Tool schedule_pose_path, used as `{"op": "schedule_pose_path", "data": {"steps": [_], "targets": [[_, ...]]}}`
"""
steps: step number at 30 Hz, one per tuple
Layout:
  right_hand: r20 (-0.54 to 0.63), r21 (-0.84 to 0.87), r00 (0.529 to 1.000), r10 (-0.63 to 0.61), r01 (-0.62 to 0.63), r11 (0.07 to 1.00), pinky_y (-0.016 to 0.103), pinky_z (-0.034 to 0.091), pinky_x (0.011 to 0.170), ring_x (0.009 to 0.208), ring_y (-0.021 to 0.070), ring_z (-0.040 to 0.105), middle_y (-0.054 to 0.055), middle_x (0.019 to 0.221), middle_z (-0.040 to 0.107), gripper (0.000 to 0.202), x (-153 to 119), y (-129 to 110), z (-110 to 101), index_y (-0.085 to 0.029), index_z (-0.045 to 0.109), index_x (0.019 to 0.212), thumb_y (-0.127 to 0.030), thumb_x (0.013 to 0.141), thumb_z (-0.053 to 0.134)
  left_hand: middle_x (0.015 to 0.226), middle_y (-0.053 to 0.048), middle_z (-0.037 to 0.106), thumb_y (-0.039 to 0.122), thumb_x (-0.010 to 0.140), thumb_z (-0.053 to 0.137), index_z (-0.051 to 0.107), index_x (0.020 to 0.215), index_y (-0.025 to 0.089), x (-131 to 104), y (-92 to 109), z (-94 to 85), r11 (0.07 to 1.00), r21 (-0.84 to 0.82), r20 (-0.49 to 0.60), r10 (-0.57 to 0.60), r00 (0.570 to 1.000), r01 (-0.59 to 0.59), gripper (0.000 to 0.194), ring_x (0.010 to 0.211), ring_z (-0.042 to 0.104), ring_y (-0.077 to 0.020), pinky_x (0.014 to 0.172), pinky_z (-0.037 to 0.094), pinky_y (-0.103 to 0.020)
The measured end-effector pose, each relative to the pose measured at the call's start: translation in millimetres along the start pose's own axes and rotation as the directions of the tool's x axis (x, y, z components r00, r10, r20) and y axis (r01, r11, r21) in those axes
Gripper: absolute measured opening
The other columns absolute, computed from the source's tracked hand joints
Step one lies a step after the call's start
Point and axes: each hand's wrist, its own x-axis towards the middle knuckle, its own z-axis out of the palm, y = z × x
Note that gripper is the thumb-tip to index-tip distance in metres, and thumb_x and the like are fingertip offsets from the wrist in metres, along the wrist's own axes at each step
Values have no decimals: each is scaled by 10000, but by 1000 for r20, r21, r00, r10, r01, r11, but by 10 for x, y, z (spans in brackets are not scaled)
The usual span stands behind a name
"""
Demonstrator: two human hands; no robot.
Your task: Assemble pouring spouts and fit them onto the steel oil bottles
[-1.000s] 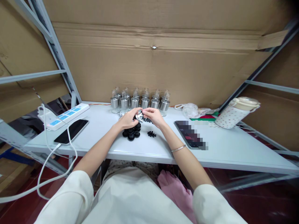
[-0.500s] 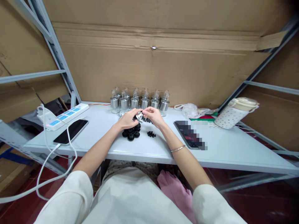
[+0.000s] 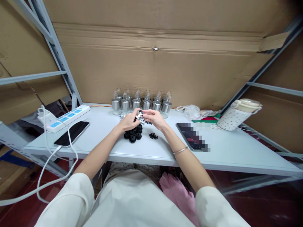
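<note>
A small silver metal part with a dark end is held between my two hands above the table. My left hand is closed round its left side. From the right, the fingertips of my right hand pinch at it; its exact kind is hard to make out. Just below my left hand lies a cluster of round black caps. Several tiny black pieces lie below my right hand, and a row of small dark parts is partly hidden beneath it.
Glass bottles with silver metal bands stand in rows at the back. At left are a power strip and a phone with white cables. A second phone, plastic bags and a spotted flask are on the right.
My hands have drawn closer together. The silver part has turned and shows more between them, and my right fingers have shifted slightly left and down along it.
</note>
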Motion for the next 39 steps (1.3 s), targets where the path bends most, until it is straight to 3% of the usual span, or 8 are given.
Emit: {"op": "schedule_pose_path", "data": {"steps": [6,16,22,27,34,39], "targets": [[-5,23,1000,-21,21,1000,239,539,710,682,98,642,20,772,714,305,-6,1,8,-164,720,816,-214,536,829,829,-21,604,218,730,419,361,1249,148,4,7,3,1000,2,18,-15,1000,15,526,591,522,-145,585,388,-241],[-6,153,1000,7,-6,988,214,519,676,604,66,586,-8,695,660,218,26,10,-14,-151,695,746,-184,568,816,935,-72,626,235,761,374,358,1285,129,29,29,41,998,28,-18,-54,998,54,535,689,579,-175,683,445,-288],[224,205,967,119,-166,965,222,488,619,647,93,565,5,720,631,254,-44,-58,17,-161,671,828,-284,639,788,975,-75,630,212,745,364,386,1282,144,24,115,25,998,3,-73,-60,996,60,542,726,598,-172,706,463,-283],[296,194,954,54,-115,974,225,457,623,662,97,521,-8,711,577,248,-64,-61,56,-181,643,810,-361,681,753,1005,-71,637,202,745,359,377,1297,152,30,147,43,996,-52,-101,-75,992,70,555,706,598,-158,697,467,-272],[252,187,968,12,-61,981,228,469,679,716,104,544,6,798,619,353,-88,-77,144,-187,667,865,-384,604,801,978,-63,635,203,752,357,375,1324,145,24,110,60,997,-49,-99,-62,993,58,575,699,582,-153,698,460,-269],[155,145,987,-38,15,989,241,488,688,746,113,568,4,815,629,343,-70,-99,165,-190,616,795,-410,600,791,889,-30,636,230,821,343,306,1394,188,14,65,40,997,2,-115,-81,990,82,576,665,575,-144,687,443,-253]]}}
